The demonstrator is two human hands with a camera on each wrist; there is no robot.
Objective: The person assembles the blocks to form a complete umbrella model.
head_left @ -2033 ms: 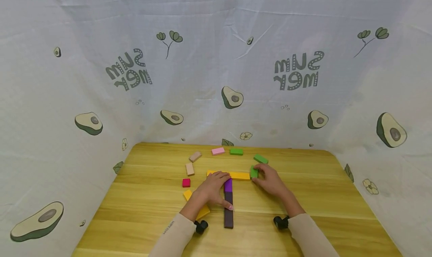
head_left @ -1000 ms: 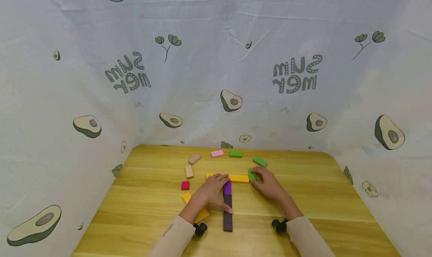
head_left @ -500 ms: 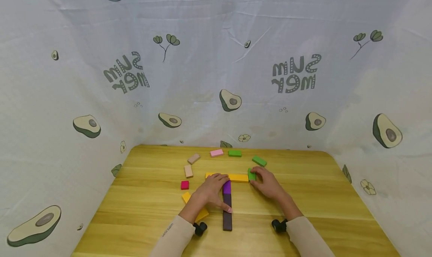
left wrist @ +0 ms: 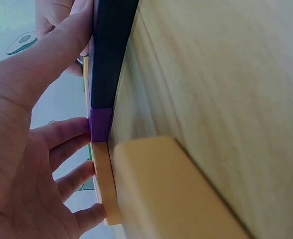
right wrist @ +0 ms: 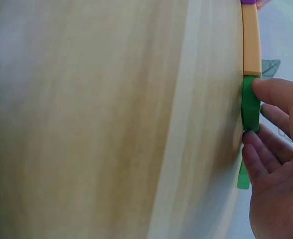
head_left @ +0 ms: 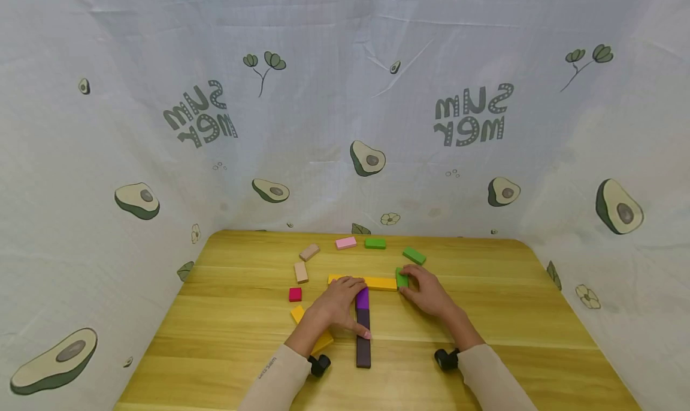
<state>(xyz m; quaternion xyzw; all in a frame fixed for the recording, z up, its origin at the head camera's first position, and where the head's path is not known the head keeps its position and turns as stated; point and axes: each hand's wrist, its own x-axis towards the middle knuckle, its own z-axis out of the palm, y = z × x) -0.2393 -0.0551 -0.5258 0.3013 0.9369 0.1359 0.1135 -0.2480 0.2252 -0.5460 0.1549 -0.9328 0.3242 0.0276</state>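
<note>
A row of yellow blocks (head_left: 380, 284) lies crosswise on the table. From its middle a purple block (head_left: 362, 299) and dark blocks (head_left: 363, 352) run toward me, forming a T. My left hand (head_left: 334, 306) is spread over the T. Its thumb lies along the dark blocks, and its fingertips touch the purple block and the yellow row, as the left wrist view shows. At the row's right end, my right hand (head_left: 429, 290) pinches a green block (right wrist: 250, 102) between thumb and fingers. That block lies crosswise to the row, right against its end.
Around the T lie two loose green blocks (head_left: 414, 256), a pink block (head_left: 345, 243), two beige blocks (head_left: 300, 272) and a red block (head_left: 295, 295). Yellow blocks (head_left: 297, 314) lie partly under my left forearm. A printed cloth (head_left: 323, 111) surrounds the wooden table (head_left: 215, 327).
The right hand has nudged the green block very slightly left against the yellow row's end. The left hand stays in place over the T, and the head view has shifted a little.
</note>
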